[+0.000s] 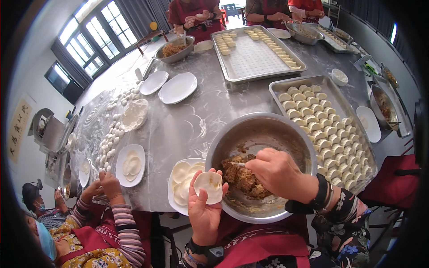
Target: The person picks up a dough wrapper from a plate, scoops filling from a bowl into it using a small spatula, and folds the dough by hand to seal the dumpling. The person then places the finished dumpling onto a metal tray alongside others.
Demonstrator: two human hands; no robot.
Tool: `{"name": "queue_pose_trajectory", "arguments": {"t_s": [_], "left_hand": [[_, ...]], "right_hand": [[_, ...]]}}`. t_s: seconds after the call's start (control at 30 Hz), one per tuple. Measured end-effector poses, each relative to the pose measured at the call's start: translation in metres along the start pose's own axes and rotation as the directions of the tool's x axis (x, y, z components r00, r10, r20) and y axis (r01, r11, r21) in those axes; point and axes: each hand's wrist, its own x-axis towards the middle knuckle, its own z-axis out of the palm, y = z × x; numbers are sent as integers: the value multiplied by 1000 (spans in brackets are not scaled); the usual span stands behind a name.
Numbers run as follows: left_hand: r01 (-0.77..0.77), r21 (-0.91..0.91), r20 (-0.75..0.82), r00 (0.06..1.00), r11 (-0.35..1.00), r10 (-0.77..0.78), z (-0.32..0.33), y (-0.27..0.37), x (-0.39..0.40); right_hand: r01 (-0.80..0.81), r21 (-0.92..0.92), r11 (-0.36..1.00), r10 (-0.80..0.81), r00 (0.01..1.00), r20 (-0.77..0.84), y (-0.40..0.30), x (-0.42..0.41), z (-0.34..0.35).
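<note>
On my left hand, palm up, lies a round dumpling wrapper with a small brown smear, steadied by the thumb. My right hand grips a spoon, whose pale end reaches into brown minced filling. The filling sits in a large stainless steel bowl in front of me. Beside the bowl's left side, a white plate holds overlapping wrappers. To the right, a metal tray carries rows of pleated dumplings.
A co-worker's hands are at the left table edge, near a plate of wrappers and small dough pieces. Across the table stand another dumpling tray, empty plates and a filling bowl, with people behind them.
</note>
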Motion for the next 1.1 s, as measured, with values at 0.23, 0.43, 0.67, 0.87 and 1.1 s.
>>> {"name": "queue_pose_trajectory", "arguments": {"t_s": [0.23, 0.43, 0.67, 0.87, 1.1], "left_hand": [[14, -5, -2, 1000, 1000, -14, 1, 0, 1], [-4, 35, -27, 1000, 999, 5, 5, 0, 0], [-11, 48, -18, 1000, 999, 12, 3, 0, 1], [-9, 56, -28, 1000, 998, 10, 4, -2, 1], [-20, 72, -29, 999, 997, 22, 3, -1, -1]], "right_hand": [[-36, 60, 998, 32, 998, 60, 11, 8, 14], [-27, 97, 995, 11, 987, 163, 4, 6, 14], [36, 38, 999, -44, 971, 234, -2, -4, 4], [79, 100, 992, -106, 946, 307, -13, -16, -9], [51, 30, 998, -58, 937, 344, -9, -33, -40]]}}
